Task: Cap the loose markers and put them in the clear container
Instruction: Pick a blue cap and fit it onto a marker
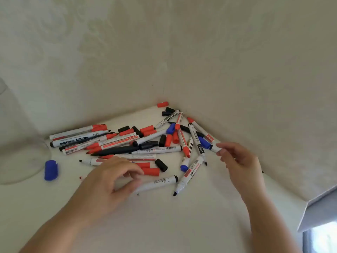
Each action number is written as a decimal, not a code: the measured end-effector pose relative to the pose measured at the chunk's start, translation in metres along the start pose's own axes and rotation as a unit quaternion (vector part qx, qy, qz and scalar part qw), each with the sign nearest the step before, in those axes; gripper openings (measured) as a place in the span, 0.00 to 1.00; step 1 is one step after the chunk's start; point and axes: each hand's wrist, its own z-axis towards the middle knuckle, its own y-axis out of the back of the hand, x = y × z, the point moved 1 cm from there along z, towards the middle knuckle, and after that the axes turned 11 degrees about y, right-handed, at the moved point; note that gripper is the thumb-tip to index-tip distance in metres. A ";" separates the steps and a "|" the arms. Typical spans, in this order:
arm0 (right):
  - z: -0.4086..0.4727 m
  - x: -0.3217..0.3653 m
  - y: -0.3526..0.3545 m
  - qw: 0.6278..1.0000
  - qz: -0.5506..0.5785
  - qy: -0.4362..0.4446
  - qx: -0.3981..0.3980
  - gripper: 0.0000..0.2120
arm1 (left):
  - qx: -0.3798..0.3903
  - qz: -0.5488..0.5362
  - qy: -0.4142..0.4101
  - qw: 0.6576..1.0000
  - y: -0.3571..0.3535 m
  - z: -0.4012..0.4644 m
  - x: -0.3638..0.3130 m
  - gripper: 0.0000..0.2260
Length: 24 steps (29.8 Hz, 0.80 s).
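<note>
A white surface (164, 225) fills the lower view, wedged into a corner where two pale walls meet at about twelve o'clock. A jumble of whiteboard markers (145, 143) lies at the centre, red, black and blue, many with bare tips, and loose caps are scattered among them. A blue cap (51, 170) sits apart at nine o'clock, and a red cap (162, 104) rests against the corner at twelve. At the far nine o'clock edge is a curved, see-through shape (18, 161), probably the clear container, though it is too faint to be sure. The left hand (109, 181) hovers over the near side of the pile, its grip a loose curl with thumb and forefinger closing toward a black-ended marker (156, 183); whether they touch it is unclear. The right hand (240, 161), at three o'clock, pinches the white end of a blue marker (209, 146) between fingertips. To do this step well, it seems wise to match cap colour to marker, lift one marker free of the pile without dragging neighbours, press the cap on squarely, and keep wet tips off the surface.
</note>
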 end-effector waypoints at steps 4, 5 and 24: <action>-0.001 0.001 0.005 1.000 0.002 0.008 -0.011 0.14 | 0.042 0.088 -0.075 0.992 -0.012 0.001 -0.004 0.16; -0.002 0.002 0.005 1.000 0.004 0.013 -0.006 0.15 | 0.041 0.110 -0.090 0.989 -0.016 0.001 -0.003 0.16; -0.021 0.024 -0.023 0.976 -0.001 0.116 0.184 0.10 | -0.041 0.181 -0.062 0.981 -0.023 0.002 0.003 0.18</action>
